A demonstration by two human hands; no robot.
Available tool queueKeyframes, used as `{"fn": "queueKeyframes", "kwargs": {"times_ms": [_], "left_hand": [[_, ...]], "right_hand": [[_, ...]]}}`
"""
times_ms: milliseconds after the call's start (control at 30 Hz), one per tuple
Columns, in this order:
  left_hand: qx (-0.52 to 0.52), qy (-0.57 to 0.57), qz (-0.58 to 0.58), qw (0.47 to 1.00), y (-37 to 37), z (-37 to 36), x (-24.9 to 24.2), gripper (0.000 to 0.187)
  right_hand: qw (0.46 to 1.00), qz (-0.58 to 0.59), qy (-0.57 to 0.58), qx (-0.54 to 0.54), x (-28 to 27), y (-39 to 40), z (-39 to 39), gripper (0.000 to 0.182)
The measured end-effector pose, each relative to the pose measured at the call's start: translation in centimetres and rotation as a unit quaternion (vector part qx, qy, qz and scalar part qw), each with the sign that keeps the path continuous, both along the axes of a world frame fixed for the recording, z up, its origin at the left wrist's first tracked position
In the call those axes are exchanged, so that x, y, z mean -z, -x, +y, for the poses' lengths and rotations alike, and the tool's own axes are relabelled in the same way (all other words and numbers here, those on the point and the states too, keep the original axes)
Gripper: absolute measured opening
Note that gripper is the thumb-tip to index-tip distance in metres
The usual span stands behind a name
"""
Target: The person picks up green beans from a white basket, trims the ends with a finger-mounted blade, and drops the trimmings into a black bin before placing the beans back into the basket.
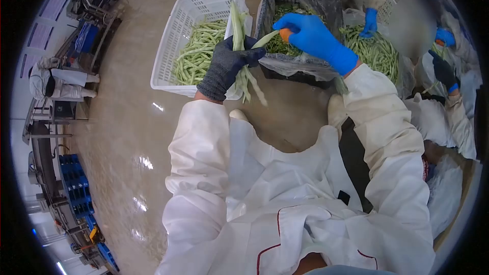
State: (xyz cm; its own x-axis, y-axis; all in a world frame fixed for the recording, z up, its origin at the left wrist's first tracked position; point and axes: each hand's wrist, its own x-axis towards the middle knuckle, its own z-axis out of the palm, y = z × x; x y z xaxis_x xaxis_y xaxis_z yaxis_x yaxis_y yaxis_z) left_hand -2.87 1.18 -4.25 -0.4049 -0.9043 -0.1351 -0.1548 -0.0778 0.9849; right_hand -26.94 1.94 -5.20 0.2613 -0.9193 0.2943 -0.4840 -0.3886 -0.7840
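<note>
Beans (237, 23) are bunched in our left hand (229, 63), over the near right corner of the white basket (213, 6). Wet floor (117, 137) spreads beneath and left of us. Along the far left wall, we see machines and pale panels (39, 36); anything on those is too small to read. The basket holds more beans, most of them slanting. To its right, we have a dark crate (330, 7) lined with clear plastic, with green bits inside. Beyond that lies a loose heap (379, 53) of beans, where a co-worker's blue glove (369, 23) rests. Our left hand, gloved in dark grey, is closed firmly around the bunch. Its long axis runs nearly away from us: the upper ends point forward, the lower ends hang back toward us, slanting right. Our right hand (316, 38), gloved in blue, pinches an orange thing (285, 34) with thumb and fingers; what it is, we cannot tell. One bean (266, 39) points right and slightly forward from our left hand, its tip at the orange thing.
</note>
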Motion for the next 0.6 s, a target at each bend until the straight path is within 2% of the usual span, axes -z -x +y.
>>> {"fn": "queueKeyframes", "kwargs": {"times_ms": [33, 133, 233, 333, 433, 533, 567, 600], "left_hand": [[0.012, 0.002, -0.006, 1.0, 0.0, 0.0, 0.0, 0.024], [0.008, 0.043, -0.039, 0.998, -0.1, 0.0, 0.2, 0.023], [-0.035, 0.017, 0.013, 0.999, 0.2, -0.2, 0.3, 0.022], [-0.01, -0.01, 0.032, 0.999, 0.7, 0.1, 0.3, 0.029], [0.02, 0.094, -0.193, 0.976, 1.3, 1.2, -0.7, 0.038], [0.074, 0.106, -0.103, 0.986, 1.4, 1.2, 0.5, 0.039], [0.091, 0.103, -0.062, 0.989, 1.5, 1.3, 0.6, 0.038], [0.094, 0.033, 0.025, 0.995, 1.5, 1.4, 0.6, 0.035]], "right_hand": [[1.0, -0.02, 0.009, -0.011, 0.1, 0.1, 0.0, 0.032], [0.982, 0.086, 0.159, -0.056, 0.3, 0.3, 0.1, 0.033], [0.968, 0.139, 0.203, -0.056, 0.4, 0.4, 0.2, 0.031], [0.924, 0.287, 0.253, 0.004, 0.0, 0.3, 0.4, 0.03], [0.891, 0.354, 0.282, 0.039, -0.3, -0.3, 0.8, 0.019], [0.957, 0.143, 0.244, 0.058, -0.9, -1.1, 1.7, 0.018], [0.991, 0.018, 0.134, 0.018, -1.4, -1.2, 1.7, 0.019], [0.994, -0.108, 0.019, -0.023, -2.0, -1.2, 1.6, 0.019]]}}
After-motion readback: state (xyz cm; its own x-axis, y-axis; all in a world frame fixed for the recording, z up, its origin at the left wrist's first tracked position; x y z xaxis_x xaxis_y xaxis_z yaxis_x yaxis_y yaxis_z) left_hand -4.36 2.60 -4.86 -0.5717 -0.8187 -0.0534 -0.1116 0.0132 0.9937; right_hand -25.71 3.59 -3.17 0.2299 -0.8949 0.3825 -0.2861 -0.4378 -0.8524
